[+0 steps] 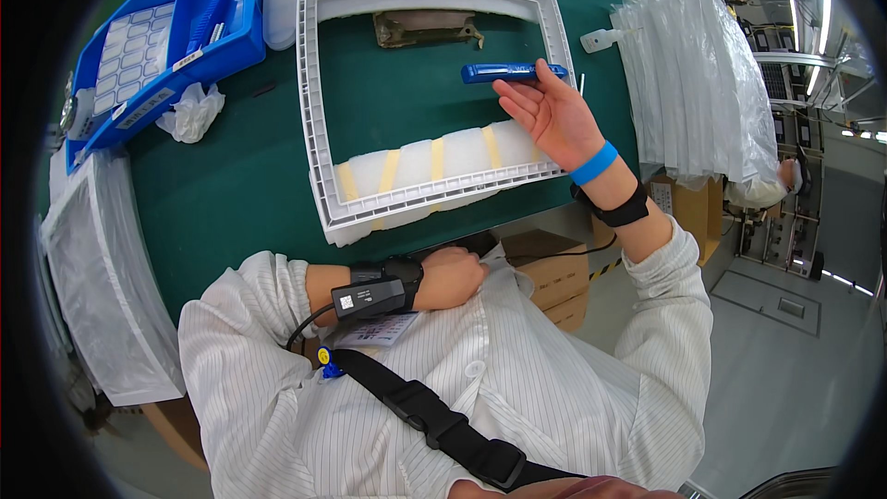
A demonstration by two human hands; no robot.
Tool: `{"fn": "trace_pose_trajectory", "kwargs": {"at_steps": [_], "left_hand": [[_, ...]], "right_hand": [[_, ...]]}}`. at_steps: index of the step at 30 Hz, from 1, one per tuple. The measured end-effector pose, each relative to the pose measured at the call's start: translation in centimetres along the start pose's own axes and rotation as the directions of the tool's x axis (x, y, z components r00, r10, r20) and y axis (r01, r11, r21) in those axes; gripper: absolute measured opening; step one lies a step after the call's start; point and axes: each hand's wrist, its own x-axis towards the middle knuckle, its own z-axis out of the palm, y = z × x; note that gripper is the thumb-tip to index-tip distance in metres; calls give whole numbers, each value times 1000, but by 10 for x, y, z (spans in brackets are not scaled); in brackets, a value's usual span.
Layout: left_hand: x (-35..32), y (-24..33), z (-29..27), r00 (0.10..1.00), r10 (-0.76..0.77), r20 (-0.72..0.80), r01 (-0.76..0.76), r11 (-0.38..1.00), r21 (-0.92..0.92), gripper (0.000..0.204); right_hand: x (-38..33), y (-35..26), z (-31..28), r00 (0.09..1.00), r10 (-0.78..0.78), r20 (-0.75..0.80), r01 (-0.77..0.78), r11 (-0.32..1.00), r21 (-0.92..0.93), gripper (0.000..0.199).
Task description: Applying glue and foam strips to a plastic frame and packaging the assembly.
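A blue marker pen (pixel 506 73) lies level in my right hand (pixel 554 120), pinched at its right end by the thumb and fingers. That hand hangs over the right side of a light grey rectangular frame (pixel 312 111) on the green table. White foam (pixel 413 166) with strips of yellow tape runs along the frame's near side. Close against my body, at the table's front edge, my left hand (pixel 453 278) is curled into a fist; its inside is hidden. Inside the frame's far part sits a brownish metal-like piece (pixel 425 28), partly covered by the frame.
At the far left stands a blue divided bin (pixel 176 69), with crumpled white paper (pixel 192 114) beside it. A small white bottle (pixel 602 40) and plastic-wrapped panels (pixel 688 74) are on the right. Wrapped frames (pixel 111 286) stand at left; cardboard boxes (pixel 550 273) sit below the table.
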Motion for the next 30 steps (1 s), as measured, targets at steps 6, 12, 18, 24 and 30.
{"fn": "trace_pose_trajectory", "kwargs": {"at_steps": [6, 12, 18, 24, 30], "left_hand": [[0, 1, -1, 1000, -15, 8, 15, 1000, -16, 16], [0, 1, 0, 1000, -13, -14, 13, 1000, 2, 16], [-1, 1, -1, 1000, -15, -7, 15, 1000, -13, 16], [-1, 2, -3, 1000, -23, 5, 23, 1000, -17, 16], [-1, -1, 0, 1000, -10, -5, 10, 1000, -19, 17]], "right_hand": [[1, 1, -2, 1000, -13, 12, 13, 1000, 7, 36], [0, 1, 2, 1000, -19, -10, 19, 1000, -5, 35], [1, 3, 1, 1000, -19, 23, 18, 1000, 9, 34], [1, 3, 3, 999, -32, 4, 32, 999, -17, 35], [3, 3, 2, 1000, -24, 3, 24, 1000, -4, 36]]}}
